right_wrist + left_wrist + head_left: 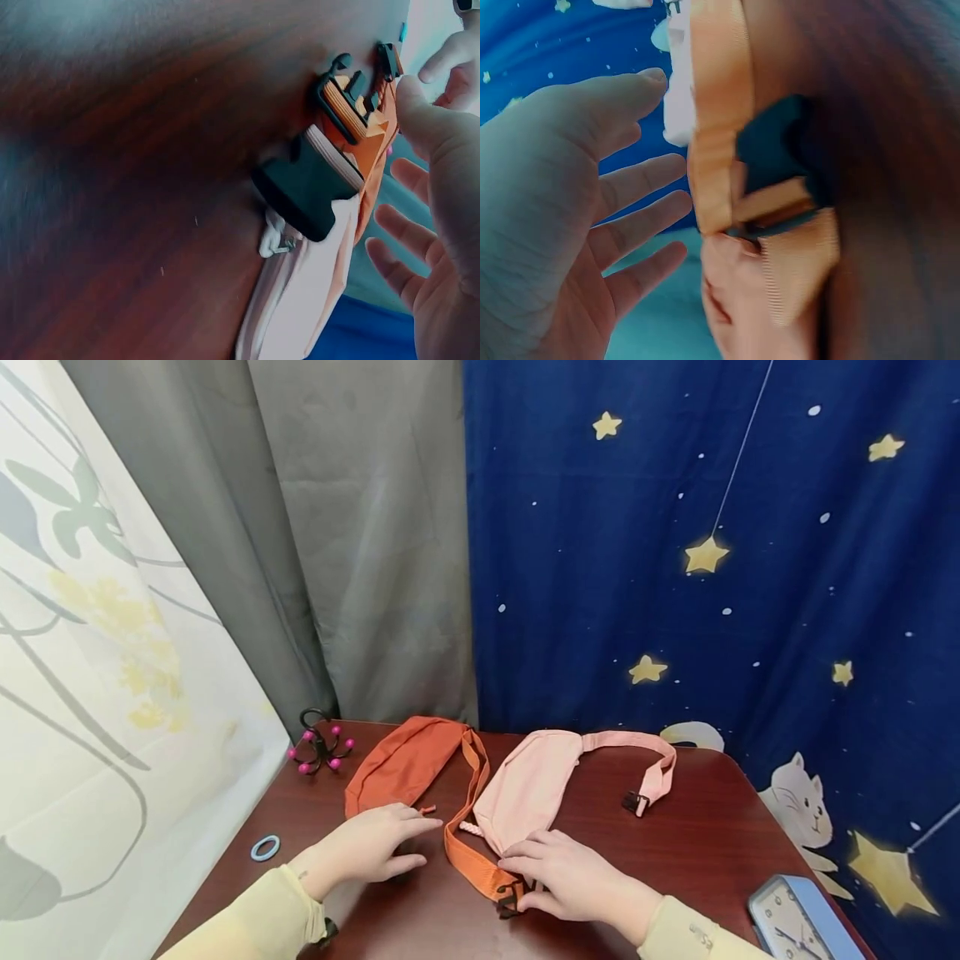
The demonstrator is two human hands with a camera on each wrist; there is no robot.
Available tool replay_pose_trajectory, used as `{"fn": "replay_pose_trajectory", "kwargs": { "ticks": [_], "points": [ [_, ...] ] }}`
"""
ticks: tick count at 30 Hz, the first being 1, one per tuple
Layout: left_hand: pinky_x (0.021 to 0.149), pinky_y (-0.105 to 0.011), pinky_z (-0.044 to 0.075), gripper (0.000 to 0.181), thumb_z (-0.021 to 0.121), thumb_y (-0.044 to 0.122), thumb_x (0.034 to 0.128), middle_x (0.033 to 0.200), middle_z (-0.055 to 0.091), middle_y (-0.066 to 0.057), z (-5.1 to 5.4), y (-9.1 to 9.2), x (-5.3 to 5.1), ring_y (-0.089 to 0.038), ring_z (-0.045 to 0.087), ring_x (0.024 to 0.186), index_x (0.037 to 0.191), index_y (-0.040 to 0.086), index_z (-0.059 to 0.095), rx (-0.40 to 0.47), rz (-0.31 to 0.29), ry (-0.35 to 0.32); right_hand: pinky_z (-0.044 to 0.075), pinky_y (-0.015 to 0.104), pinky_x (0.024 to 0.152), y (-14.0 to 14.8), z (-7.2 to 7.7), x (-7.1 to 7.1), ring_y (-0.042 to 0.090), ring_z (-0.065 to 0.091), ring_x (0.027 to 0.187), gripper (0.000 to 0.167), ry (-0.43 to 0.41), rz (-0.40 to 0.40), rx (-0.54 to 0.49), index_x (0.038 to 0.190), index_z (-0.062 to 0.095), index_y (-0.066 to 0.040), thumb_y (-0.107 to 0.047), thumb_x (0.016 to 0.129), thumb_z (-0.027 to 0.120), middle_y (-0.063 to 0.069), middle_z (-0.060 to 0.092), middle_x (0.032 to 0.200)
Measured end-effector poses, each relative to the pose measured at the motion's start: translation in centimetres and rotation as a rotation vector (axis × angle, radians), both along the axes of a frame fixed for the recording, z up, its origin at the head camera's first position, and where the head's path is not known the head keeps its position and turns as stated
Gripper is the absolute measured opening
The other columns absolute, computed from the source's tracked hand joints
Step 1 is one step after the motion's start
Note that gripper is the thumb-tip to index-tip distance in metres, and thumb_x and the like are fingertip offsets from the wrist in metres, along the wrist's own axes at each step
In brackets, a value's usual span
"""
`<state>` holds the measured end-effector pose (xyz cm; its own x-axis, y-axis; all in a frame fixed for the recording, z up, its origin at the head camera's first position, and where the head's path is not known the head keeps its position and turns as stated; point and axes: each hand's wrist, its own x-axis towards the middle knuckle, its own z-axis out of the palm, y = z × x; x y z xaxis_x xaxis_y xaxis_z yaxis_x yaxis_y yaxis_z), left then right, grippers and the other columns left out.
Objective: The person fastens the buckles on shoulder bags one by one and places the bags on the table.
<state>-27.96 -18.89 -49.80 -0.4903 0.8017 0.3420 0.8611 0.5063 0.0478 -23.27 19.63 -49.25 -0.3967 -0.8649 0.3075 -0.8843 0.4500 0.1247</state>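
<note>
While the left hand (367, 845) spreads its fingers at lower left of centre, an orange waist bag (408, 764) lies just beyond it on the dark red counter (675, 852), long axis slanting from lower left to upper right. From the bag's upper end, an orange strap (472, 867) drops between the hands to a black buckle (510, 902) near the bottom edge at centre, just beside the right hand (570, 877) and farther from the left. Alongside, a pink waist bag (528, 785) lies on a similar slant at lower centre, its near end by the right hand's fingertips. That hand's fingers bend loosely, spaced apart and pinching nothing; whether its thumb touches the buckle cannot be told. A pink strap (633, 740) curls out right of centre.
</note>
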Motion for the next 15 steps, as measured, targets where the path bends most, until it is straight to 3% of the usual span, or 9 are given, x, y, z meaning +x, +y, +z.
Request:
{"fn": "replay_pose_trajectory", "kwargs": {
  "ticks": [3,6,7,15],
  "points": [
    [0.096,-0.037,0.060,0.046,0.075,0.043,0.1043,0.120,0.075,0.005,-1.2,-0.7,-0.4,-0.010,0.067,0.111,0.145,0.022,0.070,0.033,-0.011,-0.021,0.055,0.031,0.099,-0.4,-0.5,-0.1,0.011,0.064,0.113,0.046,-0.011,0.008,-0.007,0.134,0.076,-0.023,-0.046,0.095,0.084,-0.011,0.076,0.130],
    [0.096,-0.037,0.060,0.043,0.079,0.038,0.1014,0.119,0.076,0.006,-2.0,-1.2,-0.6,-0.008,0.066,0.110,0.140,0.021,0.074,0.031,0.014,-0.066,0.053,0.029,0.096,-0.8,-1.1,-0.2,0.009,0.062,0.109,0.041,0.010,0.013,-0.008,0.128,0.078,-0.025,-0.045,0.093,0.086,-0.014,0.076,0.127],
    [0.093,-0.039,0.061,0.042,0.083,0.034,0.0984,0.117,0.076,0.006,-1.6,-1.1,-0.1,-0.009,0.067,0.108,0.137,0.019,0.076,0.016,0.044,-0.086,0.053,0.029,0.095,-0.9,-1.2,-0.3,0.009,0.062,0.107,0.039,0.019,0.016,-0.008,0.126,0.079,-0.026,-0.044,0.092,0.087,-0.015,0.076,0.126],
    [0.095,-0.036,0.061,0.033,0.085,0.030,0.0963,0.116,0.076,0.012,-1.7,-1.5,-0.1,-0.006,0.068,0.107,0.128,0.022,0.079,-0.043,0.088,-0.208,0.047,0.024,0.085,-1.0,-1.9,-0.5,0.007,0.054,0.092,0.031,0.057,0.003,0.004,0.114,0.080,-0.032,-0.039,0.086,0.090,-0.021,0.075,0.104]
  ]
}}
